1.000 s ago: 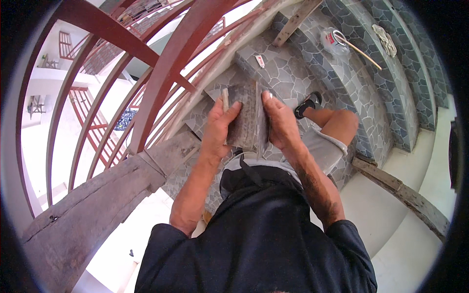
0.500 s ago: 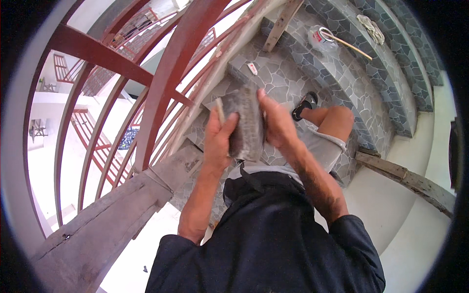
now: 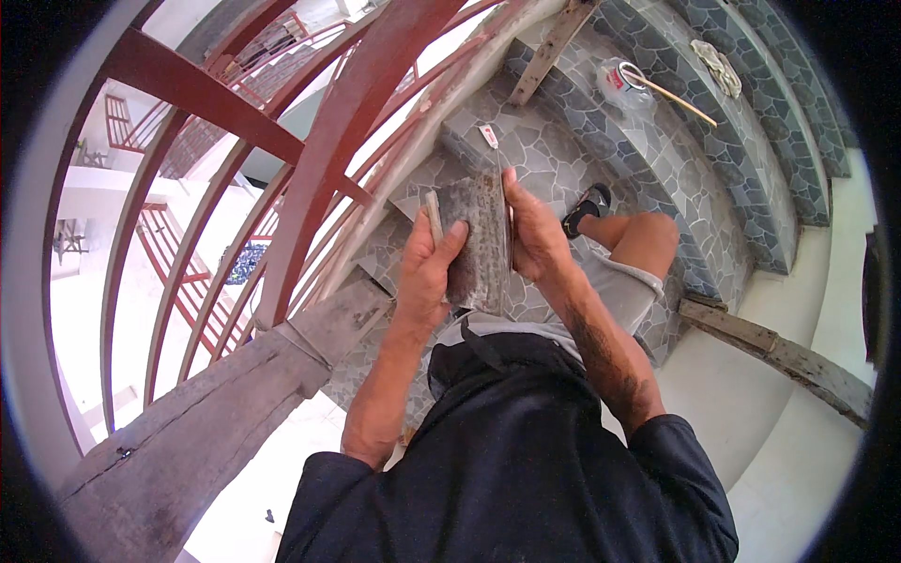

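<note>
My left hand [image 3: 427, 272] grips the left side of a grimy grey rectangular plate [image 3: 474, 249], which looks like a trowel blade, with its thumb on the face and a pale narrow strip [image 3: 434, 211] beside the fingers. My right hand [image 3: 535, 239] is closed on the plate's right edge, its thumb pointing up along it; the fingers behind are hidden. The plate is held above my lap. Just beyond it, a small white-and-red packet [image 3: 488, 136] lies on the stone-tiled step.
Curved tiled steps [image 3: 704, 197] rise at the right, holding a plastic container [image 3: 627, 98] with a thin stick [image 3: 680, 98] and a crumpled cloth [image 3: 715, 66]. Red railing bars [image 3: 328, 141] and a weathered beam [image 3: 188, 422] border the left; another timber [image 3: 770, 347] crosses at the right.
Both hands have moved lower in the view with the plate, which tilted and shifted slightly; the surrounding scene has shifted as the head moved. The grip stays on the plate.
</note>
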`<action>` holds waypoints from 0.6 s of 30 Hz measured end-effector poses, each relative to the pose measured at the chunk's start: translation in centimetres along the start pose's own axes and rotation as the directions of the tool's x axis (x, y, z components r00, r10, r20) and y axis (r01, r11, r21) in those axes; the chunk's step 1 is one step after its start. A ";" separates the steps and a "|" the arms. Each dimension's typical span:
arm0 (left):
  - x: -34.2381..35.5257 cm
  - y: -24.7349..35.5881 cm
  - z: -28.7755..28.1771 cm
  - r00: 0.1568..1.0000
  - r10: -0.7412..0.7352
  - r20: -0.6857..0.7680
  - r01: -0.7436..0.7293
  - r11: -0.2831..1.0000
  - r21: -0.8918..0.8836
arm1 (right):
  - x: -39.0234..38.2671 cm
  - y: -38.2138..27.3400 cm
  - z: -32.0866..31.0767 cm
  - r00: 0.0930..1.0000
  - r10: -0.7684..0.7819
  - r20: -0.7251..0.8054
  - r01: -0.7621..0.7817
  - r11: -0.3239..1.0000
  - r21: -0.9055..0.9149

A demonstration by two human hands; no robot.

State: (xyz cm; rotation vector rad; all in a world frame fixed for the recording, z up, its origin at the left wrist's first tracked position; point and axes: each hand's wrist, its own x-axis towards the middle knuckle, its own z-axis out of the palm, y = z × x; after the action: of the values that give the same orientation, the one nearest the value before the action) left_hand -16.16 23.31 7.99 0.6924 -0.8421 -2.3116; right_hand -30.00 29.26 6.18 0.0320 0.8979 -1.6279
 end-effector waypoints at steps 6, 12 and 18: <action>0.3 0.6 -0.9 1.000 -0.016 0.023 0.015 1.000 0.027 | 0.2 0.8 -1.8 0.998 -0.013 -0.066 0.002 0.986 -0.166; -0.3 1.7 -2.3 0.995 -0.097 0.026 0.094 0.992 0.088 | -1.1 -3.2 -2.0 0.983 -0.027 -0.182 -0.018 0.971 -0.240; -0.3 0.4 -2.0 0.979 -0.201 -0.044 0.200 0.980 -0.015 | -1.4 -0.5 -0.2 0.984 -0.129 -0.122 0.051 0.864 -0.501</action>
State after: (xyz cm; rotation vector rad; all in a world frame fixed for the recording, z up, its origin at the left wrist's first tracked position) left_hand -14.57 22.42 6.97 0.8565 -0.7695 -2.4662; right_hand -30.10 30.51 6.99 -0.2522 1.4365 -1.4473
